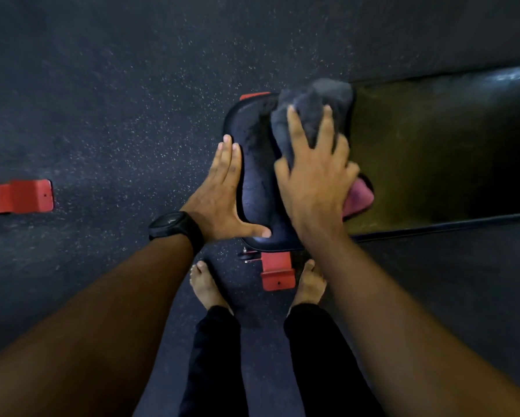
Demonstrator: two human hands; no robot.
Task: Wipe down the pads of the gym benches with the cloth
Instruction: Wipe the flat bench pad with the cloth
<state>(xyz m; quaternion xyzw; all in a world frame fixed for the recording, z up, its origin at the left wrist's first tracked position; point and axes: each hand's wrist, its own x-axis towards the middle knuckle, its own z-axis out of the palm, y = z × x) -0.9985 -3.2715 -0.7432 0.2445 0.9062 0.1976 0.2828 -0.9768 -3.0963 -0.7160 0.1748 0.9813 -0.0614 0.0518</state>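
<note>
Two hands on the bench right now. Left hand [222, 194] lies flat against the left edge of the small seat pad [255, 176], fingers straight and together, thumb stuck out along the near edge, just bracing. Right hand [313, 182] has its fingers splayed over the bunched dark cloth [310, 106], pressing it onto that pad's right end. Something pink [361, 197] pokes out under the palm, maybe a second cloth, too blurry to call. Long back pad [433, 152] runs off rightward from the cloth, so I'd guess the right hand sweeps along it.
</note>
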